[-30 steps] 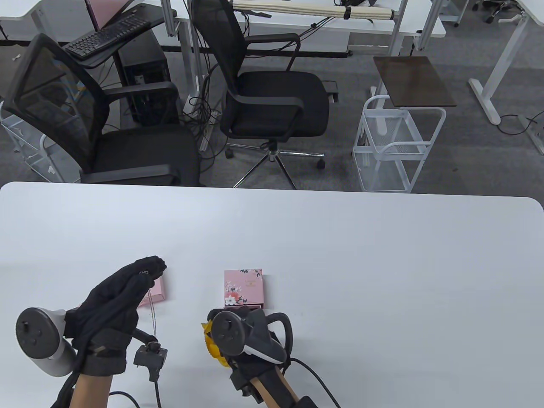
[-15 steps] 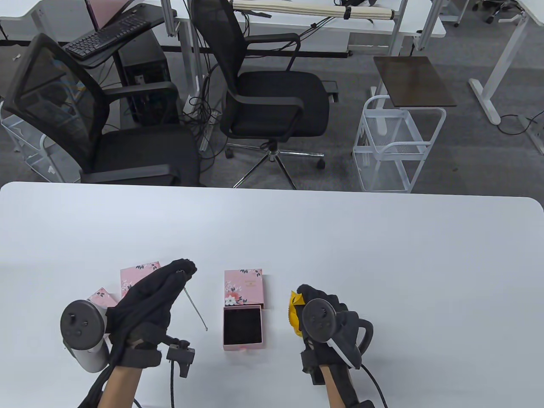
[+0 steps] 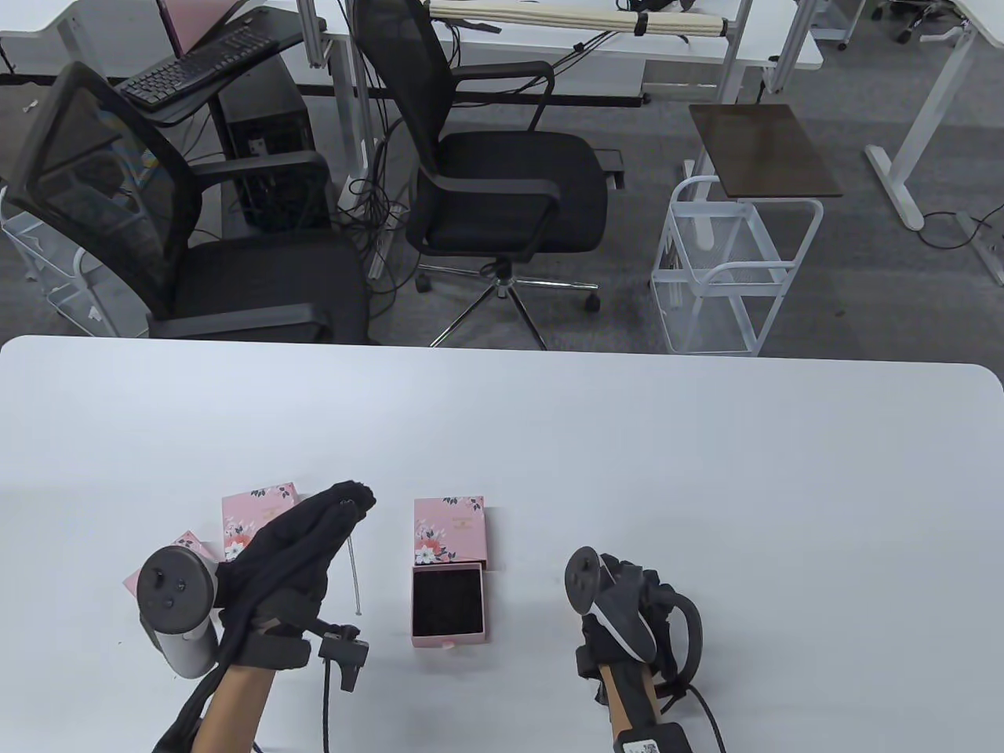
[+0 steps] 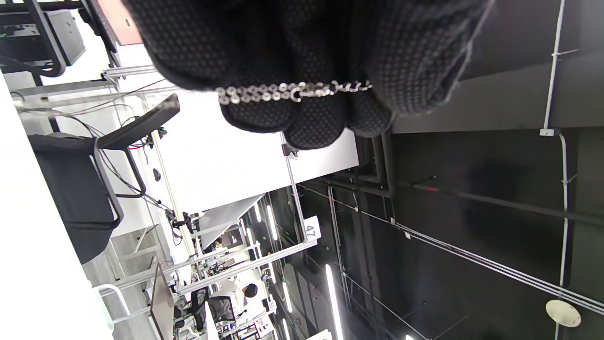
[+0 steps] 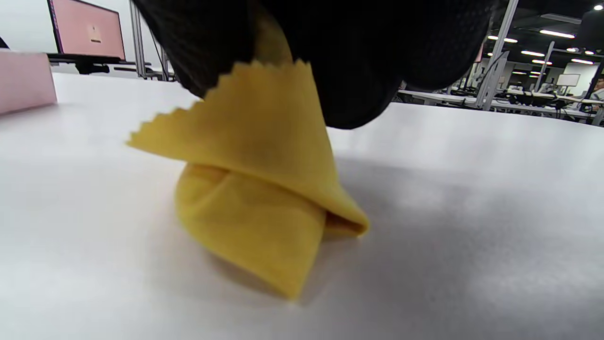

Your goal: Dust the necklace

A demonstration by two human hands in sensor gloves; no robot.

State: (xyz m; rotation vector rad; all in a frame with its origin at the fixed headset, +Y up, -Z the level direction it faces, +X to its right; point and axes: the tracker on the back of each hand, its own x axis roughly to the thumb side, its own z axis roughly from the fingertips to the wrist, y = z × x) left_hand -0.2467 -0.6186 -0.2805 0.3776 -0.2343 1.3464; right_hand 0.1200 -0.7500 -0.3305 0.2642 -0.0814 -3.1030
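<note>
On the white bench an open pink jewellery box with a black lining sat between the two hands, its floral lid lying just beyond it. Two more pink floral boxes lay to the left, partly hidden behind the left hand. That hand was raised with its fingertips pinched together on a silver necklace, which hung straight down toward the bench just left of the open box. To the right, the right hand gripped a folded yellow cloth whose lower fold touched the bench.
</note>
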